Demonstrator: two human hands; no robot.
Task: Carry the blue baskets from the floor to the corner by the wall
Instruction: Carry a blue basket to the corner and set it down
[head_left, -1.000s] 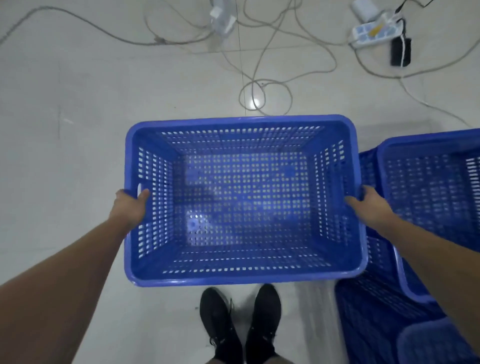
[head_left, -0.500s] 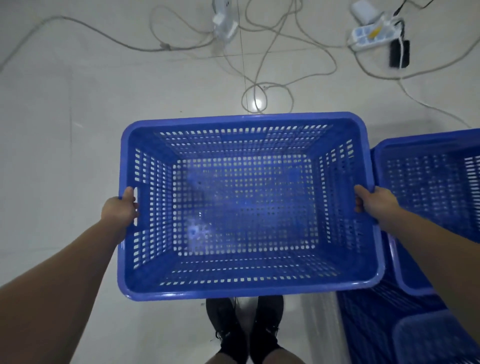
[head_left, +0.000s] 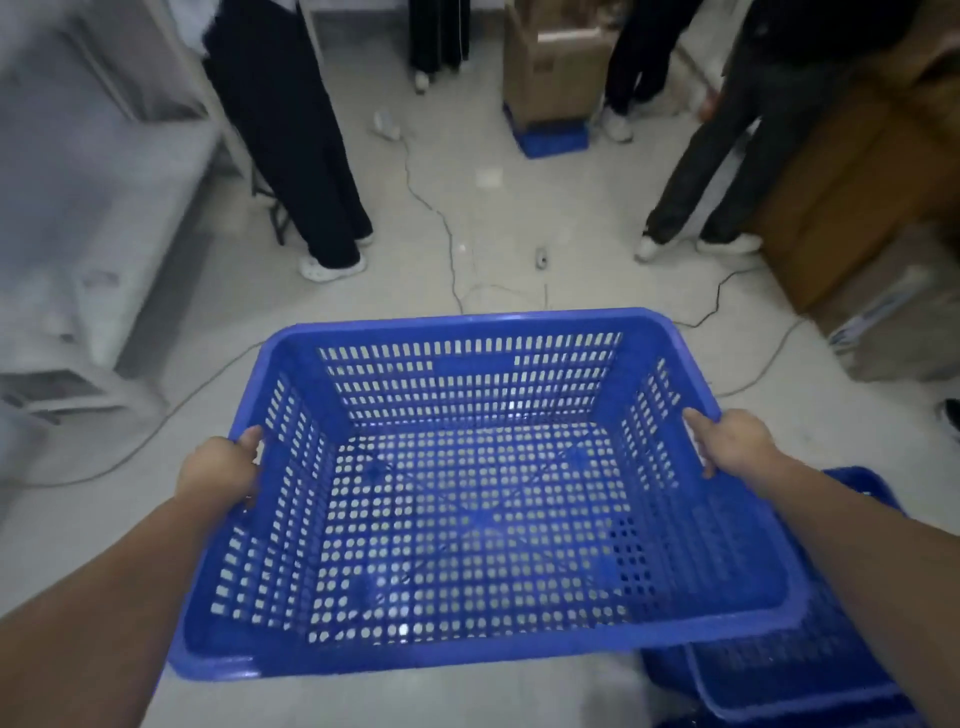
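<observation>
Lifted higher: blue basket (head_left: 483, 499), empty | left hand (head_left: 218, 470), right hand (head_left: 732, 441) fingers gripping rims

I see my two forearms bare to the frame edge, my left hand (head_left: 221, 470) and right hand (head_left: 732, 441) without gloves, rings or watch.

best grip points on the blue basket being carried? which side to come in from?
Take the blue basket by its two short-side rims, one hand per end, coming in from outside. It is wide, open-topped and empty, with a rolled lip a hand can close around. That is the hold now: left hand on the left rim, right hand on the right rim, roughly opposite, which likely keeps it level.
</observation>
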